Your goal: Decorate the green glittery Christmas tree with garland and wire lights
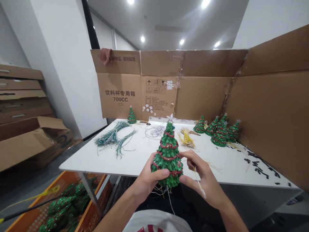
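A green ornamental Christmas tree (169, 151) with red garlands and a clear star on top stands upright before me, close to the table's front edge. My left hand (151, 175) is closed around its lower left side, thumb across the front. On the other side, my right hand (202, 177) has its index finger and thumb at the tree's right edge. A thin yellow-and-white wire (198, 180) runs from its curled fingers across the palm. Under the tree's base, loose thin wires (169, 196) hang down.
Green-white wire bundles (116, 135) and yellow wires (187, 138) lie on the white table (142, 154). More trees (220, 132) stand at right, near scattered black pieces (260, 166). Cardboard walls (205, 93) enclose the back. An orange crate (90, 209) of trees sits lower left.
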Demonstrator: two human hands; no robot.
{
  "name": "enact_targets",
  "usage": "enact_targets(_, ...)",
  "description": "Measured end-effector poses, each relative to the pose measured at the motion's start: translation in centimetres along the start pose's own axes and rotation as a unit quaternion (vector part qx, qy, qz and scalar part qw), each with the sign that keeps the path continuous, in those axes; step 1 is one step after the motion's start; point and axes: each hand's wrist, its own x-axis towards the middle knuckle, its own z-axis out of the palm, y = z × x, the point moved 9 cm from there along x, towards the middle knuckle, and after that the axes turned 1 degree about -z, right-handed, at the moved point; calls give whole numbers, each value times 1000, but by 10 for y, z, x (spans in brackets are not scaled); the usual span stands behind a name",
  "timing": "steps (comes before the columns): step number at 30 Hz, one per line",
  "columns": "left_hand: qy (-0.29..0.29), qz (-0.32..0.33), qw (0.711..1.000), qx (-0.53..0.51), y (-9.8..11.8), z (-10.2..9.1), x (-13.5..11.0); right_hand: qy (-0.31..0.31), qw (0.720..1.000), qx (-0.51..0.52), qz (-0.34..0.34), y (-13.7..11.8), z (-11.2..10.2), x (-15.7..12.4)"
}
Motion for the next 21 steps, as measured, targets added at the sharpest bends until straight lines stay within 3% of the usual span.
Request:
enact_targets(5, -6, -10, 1000, -15, 3, 2, -2, -13, 1000, 1, -14, 0, 1, -2)
enact_targets(15, -18, -16, 999, -26, 1, 9, -2, 95, 988, -88, -78, -26, -3, -8)
enact_targets(21, -55, 9, 998, -5, -2, 5, -7, 111, 976, -133, -130, -43, -6, -12)
